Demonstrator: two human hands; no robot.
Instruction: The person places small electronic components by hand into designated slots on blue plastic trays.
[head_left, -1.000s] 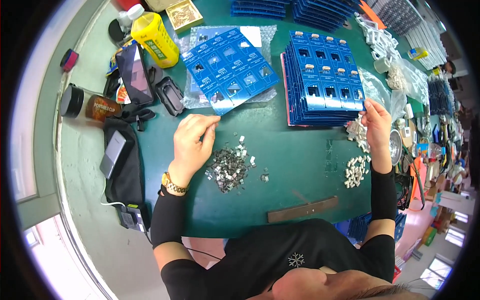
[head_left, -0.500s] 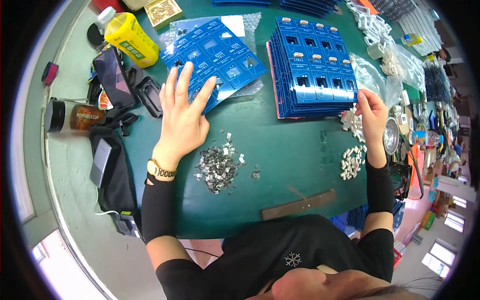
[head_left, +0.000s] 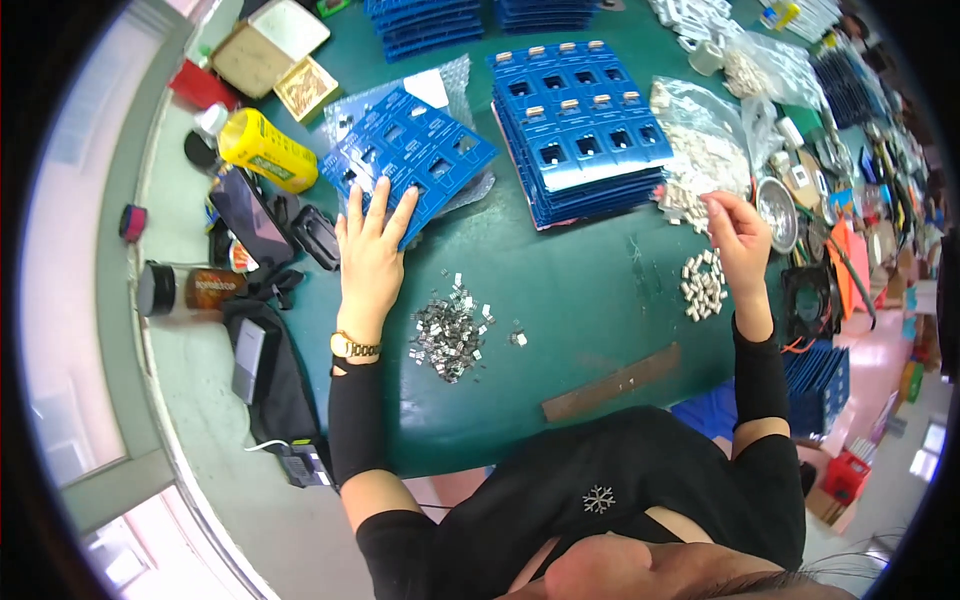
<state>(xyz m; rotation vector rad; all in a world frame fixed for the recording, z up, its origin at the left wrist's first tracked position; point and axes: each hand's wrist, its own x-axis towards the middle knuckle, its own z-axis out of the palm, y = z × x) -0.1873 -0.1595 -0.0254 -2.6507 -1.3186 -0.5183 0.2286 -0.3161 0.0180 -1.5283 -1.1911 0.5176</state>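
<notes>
The left hand (head_left: 370, 255) is laid flat, fingers spread, on a blue tray (head_left: 410, 160) near the desk's (head_left: 580, 300) far left edge, apparently to steady it. The right hand (head_left: 738, 232) is pinched together, seemingly on a small white part too small to confirm, above a cluster of white parts (head_left: 703, 285) by the right edge, while a heap of metal clips (head_left: 450, 325) is kept between both hands within reach

Blue trays (head_left: 410, 150); green table (head_left: 570, 290); yellow bottle (head_left: 265, 150); silver clips (head_left: 450, 325).

green table (head_left: 560, 290) bears blue trays (head_left: 585, 130), metal clips (head_left: 452, 325), white parts (head_left: 703, 285)
</notes>
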